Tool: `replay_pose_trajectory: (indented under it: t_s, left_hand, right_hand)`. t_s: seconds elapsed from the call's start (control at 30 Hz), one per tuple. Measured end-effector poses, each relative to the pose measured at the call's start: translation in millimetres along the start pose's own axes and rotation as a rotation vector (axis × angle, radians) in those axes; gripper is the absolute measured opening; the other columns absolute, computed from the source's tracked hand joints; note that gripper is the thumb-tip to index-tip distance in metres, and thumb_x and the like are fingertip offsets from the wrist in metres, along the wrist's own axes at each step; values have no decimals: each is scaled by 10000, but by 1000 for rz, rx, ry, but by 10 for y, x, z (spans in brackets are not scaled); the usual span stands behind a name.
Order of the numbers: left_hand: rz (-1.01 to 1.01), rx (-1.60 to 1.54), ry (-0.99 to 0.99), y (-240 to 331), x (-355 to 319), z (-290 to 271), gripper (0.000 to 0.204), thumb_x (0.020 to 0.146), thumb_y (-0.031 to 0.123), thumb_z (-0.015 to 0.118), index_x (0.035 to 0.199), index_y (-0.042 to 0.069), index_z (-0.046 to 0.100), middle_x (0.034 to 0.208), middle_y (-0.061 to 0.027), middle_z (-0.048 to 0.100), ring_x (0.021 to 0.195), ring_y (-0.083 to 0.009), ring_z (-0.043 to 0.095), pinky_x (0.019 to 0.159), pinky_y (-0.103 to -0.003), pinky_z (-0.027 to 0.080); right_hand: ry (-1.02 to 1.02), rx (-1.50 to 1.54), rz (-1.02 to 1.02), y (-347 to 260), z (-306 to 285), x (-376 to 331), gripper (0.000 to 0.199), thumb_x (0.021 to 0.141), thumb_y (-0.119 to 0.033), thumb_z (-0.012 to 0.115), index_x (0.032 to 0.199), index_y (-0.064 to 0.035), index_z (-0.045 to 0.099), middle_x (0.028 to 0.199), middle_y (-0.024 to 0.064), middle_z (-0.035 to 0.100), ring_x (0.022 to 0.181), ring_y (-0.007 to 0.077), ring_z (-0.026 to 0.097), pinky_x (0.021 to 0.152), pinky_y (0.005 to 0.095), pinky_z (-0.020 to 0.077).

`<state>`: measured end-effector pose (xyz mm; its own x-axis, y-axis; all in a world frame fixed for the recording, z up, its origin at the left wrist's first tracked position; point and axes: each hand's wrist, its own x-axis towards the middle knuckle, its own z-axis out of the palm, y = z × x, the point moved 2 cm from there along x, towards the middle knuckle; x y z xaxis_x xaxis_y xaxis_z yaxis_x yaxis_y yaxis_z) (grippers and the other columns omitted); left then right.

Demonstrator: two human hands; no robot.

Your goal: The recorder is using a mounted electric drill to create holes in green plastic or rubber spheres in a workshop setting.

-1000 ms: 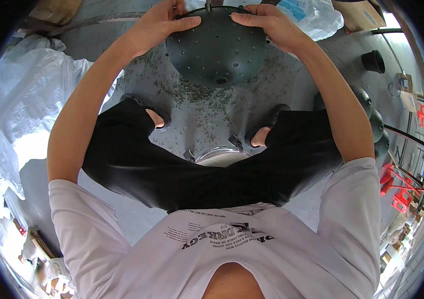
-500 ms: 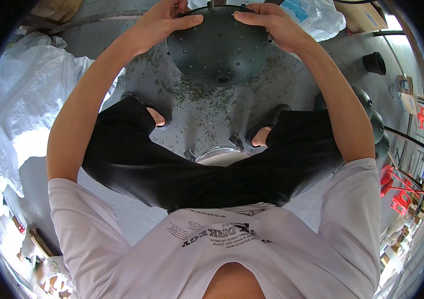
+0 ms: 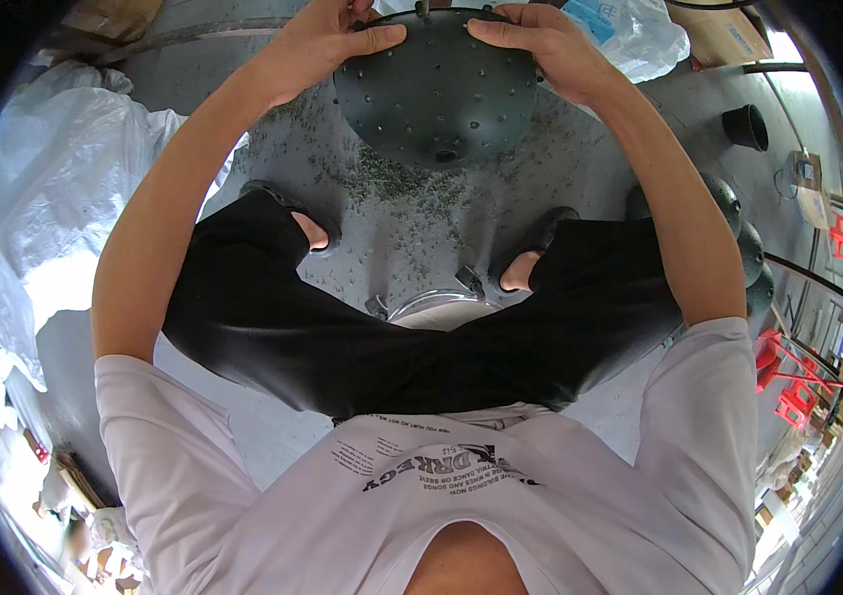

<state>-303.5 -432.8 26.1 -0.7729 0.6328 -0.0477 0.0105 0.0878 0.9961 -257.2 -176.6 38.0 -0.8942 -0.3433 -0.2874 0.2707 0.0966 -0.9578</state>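
Note:
A dark green dome [image 3: 431, 99], dotted with small raised stubs, is held out at the far end of my reach. Near its lower edge is a dark round hole. My left hand [image 3: 350, 45] grips the rim on the left, thumb laid over the outer face. On the right side, my right hand [image 3: 536, 42] has the rim in the same way, its thumb pointing inward. The other fingers of both hands are mostly behind the rim. A thin upright stub shows at the dome's top edge, between the hands.
Small dark green bits [image 3: 397, 188] litter the grey floor under the dome. Crumpled clear plastic sheeting [image 3: 84, 169] lies left. Similar domes [image 3: 751, 248] are beside my right leg. A black bucket [image 3: 745, 127], a cardboard box [image 3: 724, 35] and red stools [image 3: 795, 402] are at the right.
The dome has shifted very slightly up and to the right, with both hands still on its rim. Otherwise my arms look much the same.

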Motion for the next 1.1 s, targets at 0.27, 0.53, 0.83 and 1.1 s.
replay_pose_trajectory:
  t_s: [0.27,0.53,0.83,1.1]
  left_hand:
    - [-22,-30,0,-22,4,16,402,894,165,787,977,84,402,940,-14,351,881,-130,410,797,-283,390]
    - [-11,29,2,8,1,-8,432,885,187,794,979,84,385,952,-22,339,912,-135,390,831,-287,369]
    - [1,-1,20,352,29,-60,435,887,211,799,1021,53,417,1019,-50,428,974,-152,463,873,-315,412]
    - [-24,186,-9,13,-38,-126,499,871,372,801,1155,32,571,1081,-95,649,1012,-167,600,900,-289,451]
  right_hand:
    - [5,-14,-25,34,-16,10,389,905,-309,771,989,62,693,835,89,699,706,157,661,644,295,515]
    - [10,11,-10,15,12,-2,371,908,-298,770,995,53,689,831,80,696,711,160,660,655,295,518]
    - [4,98,-58,-177,12,17,345,919,-279,758,1006,49,703,875,87,705,746,166,668,689,306,530]
    - [-77,-171,-23,-65,7,46,539,892,-444,747,1175,7,664,1053,53,688,994,144,644,921,304,472]
